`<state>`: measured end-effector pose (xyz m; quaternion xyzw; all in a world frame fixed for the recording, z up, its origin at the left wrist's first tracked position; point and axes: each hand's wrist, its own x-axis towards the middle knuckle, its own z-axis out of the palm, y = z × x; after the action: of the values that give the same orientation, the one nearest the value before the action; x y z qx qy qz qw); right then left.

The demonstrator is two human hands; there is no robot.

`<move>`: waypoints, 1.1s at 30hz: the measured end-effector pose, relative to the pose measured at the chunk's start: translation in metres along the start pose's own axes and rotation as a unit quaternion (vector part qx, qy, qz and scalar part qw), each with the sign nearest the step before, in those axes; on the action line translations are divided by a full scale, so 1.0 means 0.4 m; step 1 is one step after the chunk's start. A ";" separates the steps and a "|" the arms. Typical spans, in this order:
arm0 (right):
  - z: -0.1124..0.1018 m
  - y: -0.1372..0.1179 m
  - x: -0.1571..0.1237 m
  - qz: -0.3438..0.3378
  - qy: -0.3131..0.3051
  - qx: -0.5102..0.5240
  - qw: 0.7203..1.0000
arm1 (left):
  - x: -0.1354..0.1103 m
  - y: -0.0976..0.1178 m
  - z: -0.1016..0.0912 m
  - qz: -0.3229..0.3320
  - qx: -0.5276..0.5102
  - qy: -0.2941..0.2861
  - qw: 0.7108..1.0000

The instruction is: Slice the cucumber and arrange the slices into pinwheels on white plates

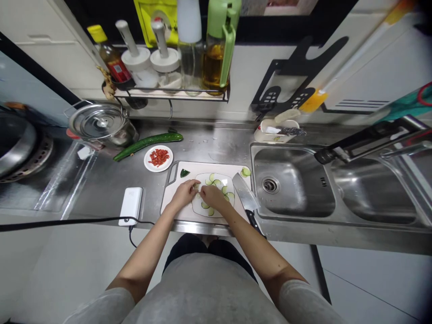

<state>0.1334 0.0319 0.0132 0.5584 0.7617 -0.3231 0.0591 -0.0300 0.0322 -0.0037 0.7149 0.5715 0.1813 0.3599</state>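
Holding left hand [185, 193] and right hand [212, 196] close together over the plate [227, 181], pinched narrow — hard to tell whether on anything — with slices [211, 211] spread across it, on the board [189, 165] beside the knife [245, 191].

Plain grey T-shirt [205, 292], short sleeves [295, 299], dark legwear [189, 247], bare forearms [150, 256], ungloved left hand [184, 194], ungloved right hand [213, 198]

No lettering can be read: the red label [119, 70] on the bottle [110, 55], upper left of the frame, and the dark marks on the yellow packet [144, 17], top left of centre, are too blurred
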 end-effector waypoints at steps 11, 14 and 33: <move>0.017 -0.012 -0.020 0.033 0.032 -0.018 0.999 | -0.004 -0.010 0.014 0.017 0.039 0.022 0.999; 0.034 -0.011 -0.027 0.026 0.031 -0.030 0.999 | -0.004 -0.010 0.018 0.016 0.041 0.028 0.999; 0.041 -0.009 -0.028 0.019 0.024 -0.030 0.999 | -0.010 -0.023 0.023 -0.029 0.061 0.091 0.994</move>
<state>0.1297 0.0131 0.0069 0.5785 0.7613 -0.2858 0.0635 -0.0312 0.0264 -0.0160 0.6996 0.6320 0.1997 0.2669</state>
